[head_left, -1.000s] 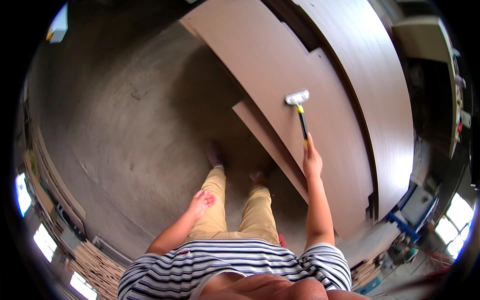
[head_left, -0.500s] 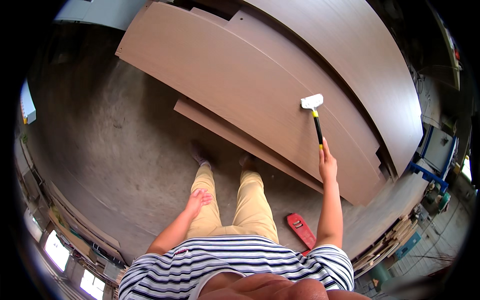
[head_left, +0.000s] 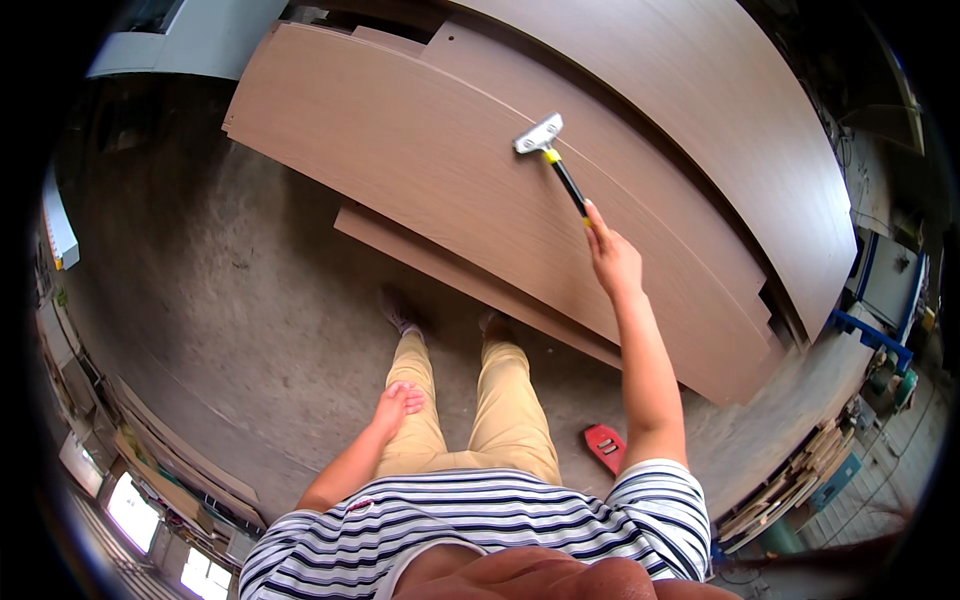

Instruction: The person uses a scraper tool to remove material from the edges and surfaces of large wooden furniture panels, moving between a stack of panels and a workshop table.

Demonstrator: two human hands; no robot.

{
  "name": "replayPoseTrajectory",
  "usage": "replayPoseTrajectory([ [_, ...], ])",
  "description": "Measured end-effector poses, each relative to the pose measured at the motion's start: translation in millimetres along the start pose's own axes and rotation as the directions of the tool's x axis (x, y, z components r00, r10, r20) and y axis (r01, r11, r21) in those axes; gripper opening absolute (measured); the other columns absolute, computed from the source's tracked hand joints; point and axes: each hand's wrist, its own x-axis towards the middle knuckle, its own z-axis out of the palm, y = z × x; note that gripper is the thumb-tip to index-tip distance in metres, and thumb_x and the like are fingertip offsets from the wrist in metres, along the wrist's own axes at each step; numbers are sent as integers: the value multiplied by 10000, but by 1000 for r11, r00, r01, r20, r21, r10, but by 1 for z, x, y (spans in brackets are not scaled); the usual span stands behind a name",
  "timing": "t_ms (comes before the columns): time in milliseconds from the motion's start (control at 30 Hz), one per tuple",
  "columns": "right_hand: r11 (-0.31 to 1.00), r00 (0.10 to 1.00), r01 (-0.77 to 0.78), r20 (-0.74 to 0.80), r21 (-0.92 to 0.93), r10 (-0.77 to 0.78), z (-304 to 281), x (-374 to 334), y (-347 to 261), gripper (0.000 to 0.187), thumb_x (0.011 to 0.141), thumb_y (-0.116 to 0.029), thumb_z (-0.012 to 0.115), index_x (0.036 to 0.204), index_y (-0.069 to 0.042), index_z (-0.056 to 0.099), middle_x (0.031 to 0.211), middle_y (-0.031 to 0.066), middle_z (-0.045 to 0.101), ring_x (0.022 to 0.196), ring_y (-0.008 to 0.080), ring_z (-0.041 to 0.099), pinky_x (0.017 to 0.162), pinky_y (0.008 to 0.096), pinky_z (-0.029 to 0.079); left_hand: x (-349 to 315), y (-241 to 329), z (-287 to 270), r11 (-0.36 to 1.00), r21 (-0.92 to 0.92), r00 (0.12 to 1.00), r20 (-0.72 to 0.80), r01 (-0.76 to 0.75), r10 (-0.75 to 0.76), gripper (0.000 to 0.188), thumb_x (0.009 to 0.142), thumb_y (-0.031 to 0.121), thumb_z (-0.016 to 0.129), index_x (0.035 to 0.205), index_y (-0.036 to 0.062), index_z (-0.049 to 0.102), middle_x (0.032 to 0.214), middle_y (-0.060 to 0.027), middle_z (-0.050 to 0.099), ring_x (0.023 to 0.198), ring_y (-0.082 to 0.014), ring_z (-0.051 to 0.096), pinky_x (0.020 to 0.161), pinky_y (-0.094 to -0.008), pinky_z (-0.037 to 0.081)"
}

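My right hand (head_left: 615,262) is closed round the end of a scraper (head_left: 568,185) with a black and yellow handle. Its wide silver head rests on or just over a long brown wood-grain panel (head_left: 420,155), close to the panel's far long edge. My right arm reaches forward across the near side of the panel. My left hand (head_left: 399,400) hangs by my left thigh, holding nothing, its fingers stretched and partly seen. Other brown boards lie stacked under the panel, and one lower board (head_left: 460,270) juts out on the near side.
Behind the panel lies another large wood-grain board (head_left: 680,90). A red object with slots (head_left: 605,447) lies on the concrete floor (head_left: 250,280) by my right side. Wood strips (head_left: 790,485) are piled at the right, near a blue metal frame (head_left: 872,335). A pale cabinet-like thing (head_left: 200,40) stands at the far left.
My right hand has carried the scraper forward and left over the panel, and its head has turned. My left hand has stayed by my thigh.
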Motion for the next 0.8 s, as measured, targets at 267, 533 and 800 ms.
replayPoseTrajectory([
  [267,993,988,32,144,115,-48,42,54,-104,551,972,-411,483,1477,-406,263,888,151,628,718,362,654,615,484,518,-9,34,39,997,77,994,105,-16,7,337,1038,274,428,1243,14,492,1068,-137,635,967,-214,644,852,-339,531],
  [533,920,984,-178,60,348,168,89,-59,-49,360,923,-341,589,1183,-115,482,892,159,620,769,381,646,636,507,513,-13,65,97,980,195,982,188,-39,1,369,1044,312,409,1244,18,508,1099,-136,633,985,-209,643,860,-325,530],
  [800,291,402,-679,9,674,916,124,-206,53,403,867,-346,705,931,-14,487,881,212,605,834,427,583,728,492,452,-13,60,113,927,374,983,155,32,-96,334,1042,295,419,1207,25,525,1071,-131,641,960,-209,649,840,-327,536],
])
